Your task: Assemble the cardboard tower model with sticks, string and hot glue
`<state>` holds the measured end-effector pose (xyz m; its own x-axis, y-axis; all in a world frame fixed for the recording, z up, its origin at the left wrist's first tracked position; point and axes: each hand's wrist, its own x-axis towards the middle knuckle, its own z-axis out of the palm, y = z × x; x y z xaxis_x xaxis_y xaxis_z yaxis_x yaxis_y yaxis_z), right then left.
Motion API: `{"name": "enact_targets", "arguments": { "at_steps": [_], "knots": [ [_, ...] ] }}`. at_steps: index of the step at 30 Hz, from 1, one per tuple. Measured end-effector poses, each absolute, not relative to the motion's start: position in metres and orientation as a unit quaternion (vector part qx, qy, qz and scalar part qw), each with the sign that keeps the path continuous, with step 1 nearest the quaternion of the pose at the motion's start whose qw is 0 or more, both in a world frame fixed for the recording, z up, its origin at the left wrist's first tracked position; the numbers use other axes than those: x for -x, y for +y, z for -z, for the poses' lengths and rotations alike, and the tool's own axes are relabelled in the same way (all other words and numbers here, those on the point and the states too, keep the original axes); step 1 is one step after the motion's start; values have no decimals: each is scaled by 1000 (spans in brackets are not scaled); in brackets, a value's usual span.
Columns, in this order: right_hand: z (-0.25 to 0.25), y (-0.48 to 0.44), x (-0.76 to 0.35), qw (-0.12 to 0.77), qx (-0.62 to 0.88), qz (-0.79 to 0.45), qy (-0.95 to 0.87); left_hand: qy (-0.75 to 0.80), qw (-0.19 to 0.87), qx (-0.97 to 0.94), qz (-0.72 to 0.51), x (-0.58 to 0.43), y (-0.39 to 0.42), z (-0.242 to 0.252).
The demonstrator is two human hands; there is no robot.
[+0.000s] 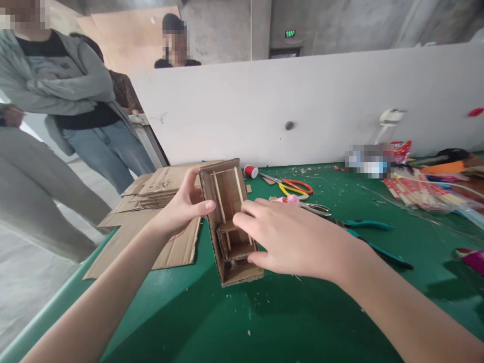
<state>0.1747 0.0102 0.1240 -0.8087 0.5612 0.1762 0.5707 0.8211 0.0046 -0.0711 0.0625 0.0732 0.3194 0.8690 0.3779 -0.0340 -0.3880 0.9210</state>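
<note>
A small open-fronted cardboard box (242, 275) is tilted over the table, with cardboard shelves and thin wooden sticks inside. My left hand (189, 199) grips its upper left side, the thumb over the edge and the other fingers hidden behind the wall. My right hand (276, 232) is at the box's right side, its fingers bent over the edge and the shelves. One fingertip is near the middle shelf and the thumb is by the lower opening. Whether the right fingers pinch the wall or a stick is hard to see.
Flat cardboard sheets (151, 222) lie at the left. Behind the box are a red thread spool (250, 171) and scissors (295, 187). Teal-handled pliers (378, 242) and bundled sticks (412, 194) lie right. A white partition (321, 111) bounds the green table (302, 322); people stand beyond.
</note>
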Motion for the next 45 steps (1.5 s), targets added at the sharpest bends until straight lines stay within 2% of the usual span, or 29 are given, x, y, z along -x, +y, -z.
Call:
{"name": "enact_targets", "arguments": {
  "at_steps": [8, 13, 16, 20, 23, 29, 34, 39, 45],
  "knots": [
    [-126, 6, -174, 57, 300, -6, -952, 278, 454, -697, -481, 70, 61, -76],
    [-132, 11, -179, 61, 317, -107, -940, 261, 468, -704, -466, 69, 60, -76],
    [-134, 21, -185, 127, 367, -149, -909, 261, 472, -707, -457, 67, 57, -78],
    [-126, 39, -187, 245, 424, -143, -860, 272, 455, -725, -440, 64, 53, -80],
    [-116, 50, -183, 280, 419, -178, -846, 279, 447, -738, -422, 63, 53, -79],
    [-105, 55, -178, 229, 422, -179, -859, 279, 462, -735, -411, 66, 56, -73],
    [-102, 56, -176, 227, 430, -189, -853, 286, 464, -739, -395, 68, 55, -76],
    [-102, 56, -177, 237, 431, -202, -847, 350, 416, -760, -355, 65, 49, -90],
    [-114, 56, -191, 212, 458, -226, -833, 351, 460, -722, -380, 70, 54, -81]
  ]
}}
